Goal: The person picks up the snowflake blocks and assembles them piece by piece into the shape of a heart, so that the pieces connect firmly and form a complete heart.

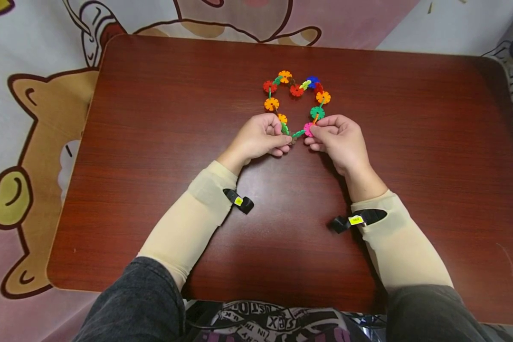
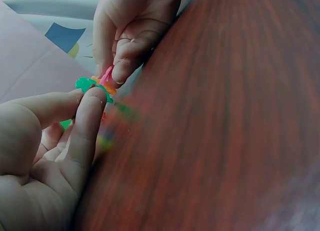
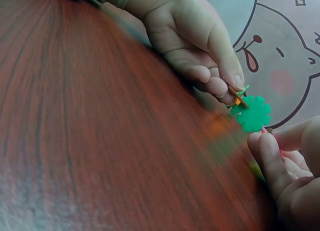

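A chain of notched, flower-shaped plastic discs in several colours forms a heart-like loop, with an orange disc [image 1: 285, 76] at the upper left and a red disc [image 1: 297, 90] at the dip. My left hand [image 1: 262, 135] pinches the chain at the bottom, by a brown disc [image 1: 293, 140]. The pink disc [image 1: 309, 129] is between the thumb and fingers of my right hand [image 1: 339, 140]. A green disc [image 1: 299, 133] spans the gap between the hands. In the right wrist view a green disc [image 3: 252, 113] faces the camera. Fingertips partly cover the held discs.
The loop's far part lies over a brown wooden table [image 1: 196, 85] with rounded corners. A cartoon-printed cloth [image 1: 47, 114] surrounds its left and far sides. Black straps with a yellow tag [image 1: 238, 201] sit on both sleeved forearms.
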Motion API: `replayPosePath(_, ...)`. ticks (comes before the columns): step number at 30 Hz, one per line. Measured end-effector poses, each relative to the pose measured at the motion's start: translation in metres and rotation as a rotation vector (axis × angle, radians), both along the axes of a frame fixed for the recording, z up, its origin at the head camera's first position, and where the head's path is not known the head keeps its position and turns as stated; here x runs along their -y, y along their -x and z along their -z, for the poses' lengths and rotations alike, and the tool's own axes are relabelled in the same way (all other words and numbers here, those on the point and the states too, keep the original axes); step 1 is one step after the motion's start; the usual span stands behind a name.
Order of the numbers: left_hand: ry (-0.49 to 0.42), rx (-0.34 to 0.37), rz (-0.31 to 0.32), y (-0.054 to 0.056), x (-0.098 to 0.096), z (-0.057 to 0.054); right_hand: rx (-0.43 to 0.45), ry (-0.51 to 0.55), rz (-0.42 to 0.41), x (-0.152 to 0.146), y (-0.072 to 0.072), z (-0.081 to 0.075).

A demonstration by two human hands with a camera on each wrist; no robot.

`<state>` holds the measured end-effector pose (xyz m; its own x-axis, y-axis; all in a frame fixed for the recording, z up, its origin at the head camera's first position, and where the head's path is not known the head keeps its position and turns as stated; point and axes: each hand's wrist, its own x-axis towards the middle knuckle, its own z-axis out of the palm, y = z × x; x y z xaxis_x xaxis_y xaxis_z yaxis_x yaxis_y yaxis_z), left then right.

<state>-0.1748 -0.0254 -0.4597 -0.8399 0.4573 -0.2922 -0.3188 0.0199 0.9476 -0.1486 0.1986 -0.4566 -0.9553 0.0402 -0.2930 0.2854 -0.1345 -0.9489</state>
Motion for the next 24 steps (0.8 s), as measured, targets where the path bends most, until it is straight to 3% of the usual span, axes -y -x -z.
replayPosePath(14,0.023,-0.002,0.018,-0.0005,0.0002,-0.0013,0.003,0.072,-0.026,-0.0045,0.0012,0.0013)
replayPosePath(24,-0.001,0.004,0.013,-0.0005,0.0005,-0.0004,0.006,0.067,-0.008,-0.003,0.0,-0.0002)
